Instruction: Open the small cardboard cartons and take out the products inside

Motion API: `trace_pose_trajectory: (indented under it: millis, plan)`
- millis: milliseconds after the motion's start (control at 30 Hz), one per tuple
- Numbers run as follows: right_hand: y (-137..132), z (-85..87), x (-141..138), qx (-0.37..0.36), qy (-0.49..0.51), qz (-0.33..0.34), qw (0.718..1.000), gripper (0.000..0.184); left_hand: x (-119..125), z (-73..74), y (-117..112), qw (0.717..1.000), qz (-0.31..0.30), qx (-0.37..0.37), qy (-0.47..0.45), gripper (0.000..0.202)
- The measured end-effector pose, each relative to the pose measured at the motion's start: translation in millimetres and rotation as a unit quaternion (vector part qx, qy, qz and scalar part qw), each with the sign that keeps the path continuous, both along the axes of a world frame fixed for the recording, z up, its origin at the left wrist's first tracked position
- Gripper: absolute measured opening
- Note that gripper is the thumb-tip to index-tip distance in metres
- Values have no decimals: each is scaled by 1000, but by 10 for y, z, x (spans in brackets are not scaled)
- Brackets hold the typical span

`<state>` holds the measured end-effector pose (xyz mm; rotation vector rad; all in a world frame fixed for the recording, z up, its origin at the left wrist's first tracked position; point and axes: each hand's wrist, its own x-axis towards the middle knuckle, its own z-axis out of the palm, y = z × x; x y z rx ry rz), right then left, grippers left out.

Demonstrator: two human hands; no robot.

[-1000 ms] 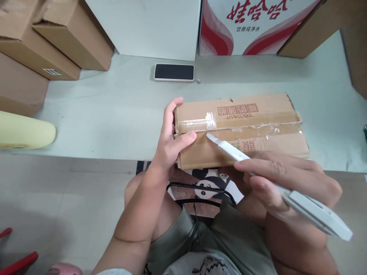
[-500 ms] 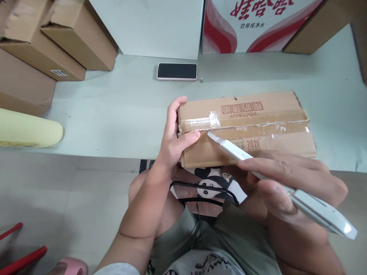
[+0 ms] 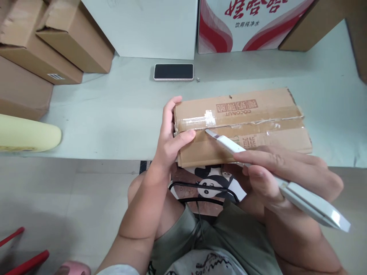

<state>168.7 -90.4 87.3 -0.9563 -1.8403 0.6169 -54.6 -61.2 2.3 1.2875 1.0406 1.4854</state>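
Observation:
A taped brown cardboard box [image 3: 200, 151] with COCONUT printed on it rests at the table's front edge, its lower side jutting slightly past the edge. My left hand [image 3: 171, 143] grips its left end, thumb on top next to the seam and fingers round the far side. In my right hand [image 3: 295, 168] is a white utility knife [image 3: 311, 202], held between thumb and fingers. The blade's tip is at the taped seam, just right of my left thumb. Whether the tip has gone into the tape, I cannot tell.
A phone [image 3: 173, 71] lies beyond the box on the pale table [image 3: 114, 114]. Brown cartons [image 3: 83, 42] stand at the left, near a yellow rounded object [image 3: 28, 133]. A white box [image 3: 149, 26] and a red-and-white carton [image 3: 229, 34] line the back.
The view has shifted slightly, so the box and phone appear a little further left. The knife tip remains by the seam with a very small shift. Both hands keep their holds.

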Motion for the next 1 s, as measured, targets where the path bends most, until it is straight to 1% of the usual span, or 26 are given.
trace_pose_trajectory:
  millis: [100, 167, 200, 300, 367, 433, 667, 800, 867, 1000]
  plan:
    - [71, -73, 25, 67, 1, -12, 998, 14, -12, 7, 11, 1000, -3, 0, 1, 75]
    - [92, -91, 49, 81, -7, -19, 997, 16, -23, 5, 18, 1000, -1, 0, 6, 75]
    - [91, -84, 60, 79, -10, -11, 997, 17, -27, 3, 20, 1000, 2, 0, 8, 76]
    - [44, -6, 73, 18, -18, 2, 1000, 14, -34, -1, 14, 1000, 4, -2, 10, 77]
    - [-4, 59, 64, -27, -16, -13, 999, 11, -38, 1, 3, 1000, -1, -5, 11, 76]
    - [-43, 108, 46, -48, -12, -29, 998, 10, -43, 7, -7, 1000, -9, -7, 13, 75]
    - [-80, 179, 39, -78, 5, -48, 996, 12, -83, 5, 4, 999, -19, -10, 26, 78]
    - [-57, 164, 127, -77, 7, -29, 997, 19, -92, -10, 16, 999, -22, -7, 24, 78]
    - [-37, 146, 176, -83, 7, -19, 996, 18, -87, -9, 15, 1000, -18, -8, 23, 77]
    - [-4, 124, 246, -92, 18, -26, 995, 15, -79, -2, 16, 1000, -6, -8, 18, 76]
